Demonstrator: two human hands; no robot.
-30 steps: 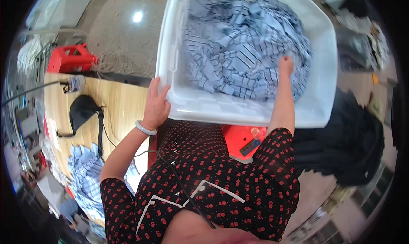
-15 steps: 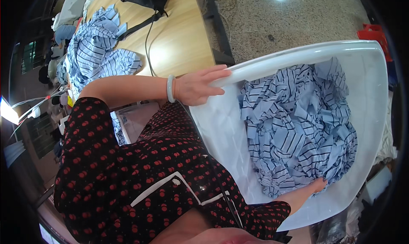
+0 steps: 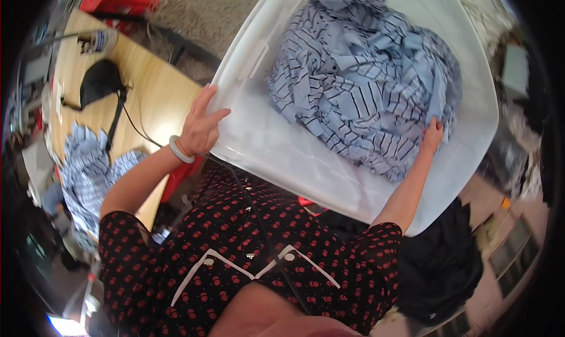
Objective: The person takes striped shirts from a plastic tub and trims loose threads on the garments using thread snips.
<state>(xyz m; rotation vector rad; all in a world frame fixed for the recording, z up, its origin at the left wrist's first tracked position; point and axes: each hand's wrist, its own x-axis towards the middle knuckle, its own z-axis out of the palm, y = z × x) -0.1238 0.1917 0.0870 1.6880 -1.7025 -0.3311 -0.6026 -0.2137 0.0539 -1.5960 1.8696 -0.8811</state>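
- While the left hand (image 3: 202, 125) rests at the near left corner of the white tub (image 3: 329, 173), the right hand (image 3: 433, 135) reaches inside it, to the right edge of the heap of striped cloth (image 3: 365, 95).
- Compared with half a second ago, the view has swung round: the tub now fills the upper middle instead of the right side. Both hands remain at it, one on the rim and one at the cloth, so handling of the heap seems to be still under way.
- On the left hand, the thumb and forefinger stand apart over the tub's rim. On the right, the fingers look curled against the cloth; whether they clamp a piece, one cannot tell.
- The blue-grey heap with dark stripes lies within the tub, toward its far side, leaving white plastic bare along the near wall.
- Left of the tub, the wooden counter (image 3: 153, 95) carries a black bag (image 3: 100, 84), more striped fabric (image 3: 88, 166) and a small container (image 3: 105, 41).
- Just beyond the tub's near right corner lies a black fabric pile (image 3: 435, 278).
- No writing can be made out on tub or cloth.
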